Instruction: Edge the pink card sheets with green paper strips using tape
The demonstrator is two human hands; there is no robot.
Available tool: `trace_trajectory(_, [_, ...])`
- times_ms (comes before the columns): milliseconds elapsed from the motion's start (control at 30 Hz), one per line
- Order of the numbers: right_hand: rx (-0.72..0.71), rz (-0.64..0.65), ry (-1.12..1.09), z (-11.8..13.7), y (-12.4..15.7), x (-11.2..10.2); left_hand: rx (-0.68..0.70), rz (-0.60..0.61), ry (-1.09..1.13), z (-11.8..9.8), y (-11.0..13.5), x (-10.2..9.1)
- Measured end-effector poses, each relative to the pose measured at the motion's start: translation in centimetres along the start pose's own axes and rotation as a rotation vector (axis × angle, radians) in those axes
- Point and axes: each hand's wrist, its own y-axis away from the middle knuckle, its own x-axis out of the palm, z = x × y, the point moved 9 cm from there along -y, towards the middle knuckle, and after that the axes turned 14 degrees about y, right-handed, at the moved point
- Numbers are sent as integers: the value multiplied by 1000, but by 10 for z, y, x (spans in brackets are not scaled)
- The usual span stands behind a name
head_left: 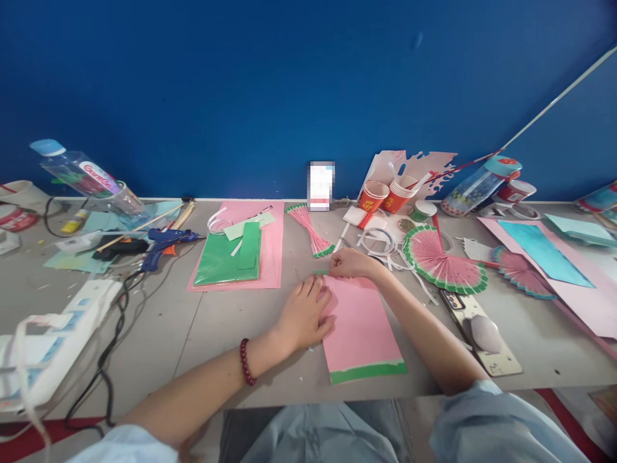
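A pink sheet of paper [364, 325] with a green strip along its near edge lies on the table in front of me. My left hand [304, 312] rests on the sheet's left side, fingers stretched out and partly covering it. At the far edge of the paper, my right hand [351, 263] is closed, with the fingers curled down; what is in them, if anything, is hidden. A bit of green shows at that far edge beside the fingers. Just beyond lies a folded pink-and-green paper fan [311, 230], pinched at its middle.
On the left are a green paper pack [229, 260], a blue glue gun [166, 244], a power strip [80, 328] and a plastic bottle [84, 170]. To the right lie an opened watermelon fan [446, 260], red paper cups [400, 193], a phone [501, 360] and a mouse [486, 334].
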Motion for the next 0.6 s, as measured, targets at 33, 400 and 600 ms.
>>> trace_trajectory(33, [2,-6,9,0,0,-1,0,-1,3,0,0,0])
trace_trajectory(400, [-33,-85,101,-3,2,-8,9,-13,6,-1,0,-1])
trace_trajectory(600, [-26,-88,91,-4,2,-8,-4,12,-13,0,0,0])
